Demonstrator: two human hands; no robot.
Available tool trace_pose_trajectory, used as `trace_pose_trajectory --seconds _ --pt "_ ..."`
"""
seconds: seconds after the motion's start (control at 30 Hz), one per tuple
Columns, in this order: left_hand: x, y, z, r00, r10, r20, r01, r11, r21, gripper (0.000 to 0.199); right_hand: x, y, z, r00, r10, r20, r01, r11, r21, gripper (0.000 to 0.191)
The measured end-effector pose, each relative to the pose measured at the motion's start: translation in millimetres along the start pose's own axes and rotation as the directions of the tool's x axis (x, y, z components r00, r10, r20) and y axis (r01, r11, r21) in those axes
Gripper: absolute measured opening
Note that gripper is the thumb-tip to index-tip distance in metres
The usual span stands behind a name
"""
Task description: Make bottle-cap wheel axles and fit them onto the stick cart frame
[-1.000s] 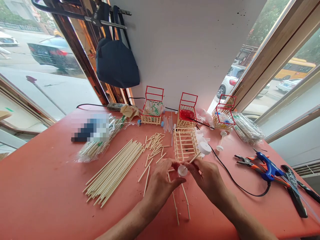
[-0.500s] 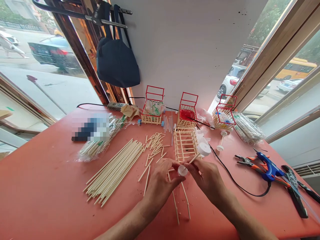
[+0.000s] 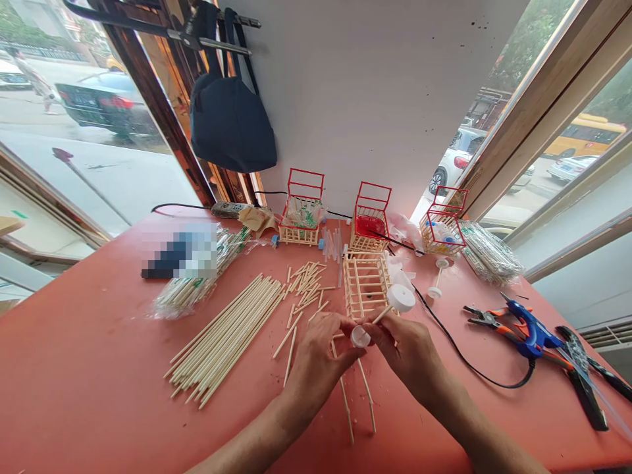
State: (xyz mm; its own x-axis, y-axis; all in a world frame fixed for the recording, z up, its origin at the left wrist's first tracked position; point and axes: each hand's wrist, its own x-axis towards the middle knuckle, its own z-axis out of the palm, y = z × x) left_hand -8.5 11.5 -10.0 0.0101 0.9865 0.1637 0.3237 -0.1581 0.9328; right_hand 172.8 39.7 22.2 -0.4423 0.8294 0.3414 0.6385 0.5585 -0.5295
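Between the fingertips of my left hand (image 3: 320, 352) is a small white bottle cap (image 3: 360, 337), its open side facing me. My right hand (image 3: 407, 349) pinches a short wooden stick (image 3: 382, 315), whose near end meets the cap. A second white cap (image 3: 401, 298) sits on the stick's far end. Both hands are closed and close together. Just beyond them lies a frame of wooden sticks (image 3: 368, 283), its near end partly hidden by my fingers. Two thin sticks (image 3: 365, 388) run towards me on the table beneath my hands.
Long sticks (image 3: 227, 336) and short cut pieces (image 3: 306, 286) lie on the left. Along the back stand small stick baskets with red handles (image 3: 299, 220). At right are a blue glue gun (image 3: 536, 336), its black cord, and pliers (image 3: 481, 317). A cap-and-stick axle (image 3: 438, 278) lies behind.
The far cap on the stick has turned and shifted slightly left and up. My hands stay in nearly the same place.
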Motion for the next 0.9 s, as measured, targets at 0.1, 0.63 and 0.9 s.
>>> trace_pose_trajectory --seconds 0.1,0.63,0.9 --pt "0.5 1.7 0.1 1.0 -0.01 -0.003 0.01 1.0 -0.002 0.017 0.0 0.4 0.4 1.0 0.006 -0.001 -0.006 1.0 0.01 0.028" --pt "0.7 -0.1 1.1 0.999 -0.054 0.009 0.054 0.999 -0.006 0.022 0.3 -2.2 -0.3 1.0 -0.001 0.014 0.001 1.0 0.02 0.024" --pt "1.6 3.4 -1.3 0.999 -0.053 0.01 0.053 0.999 0.001 0.019 2.1 -1.6 0.5 1.0 0.013 0.006 -0.013 0.999 0.032 0.025"
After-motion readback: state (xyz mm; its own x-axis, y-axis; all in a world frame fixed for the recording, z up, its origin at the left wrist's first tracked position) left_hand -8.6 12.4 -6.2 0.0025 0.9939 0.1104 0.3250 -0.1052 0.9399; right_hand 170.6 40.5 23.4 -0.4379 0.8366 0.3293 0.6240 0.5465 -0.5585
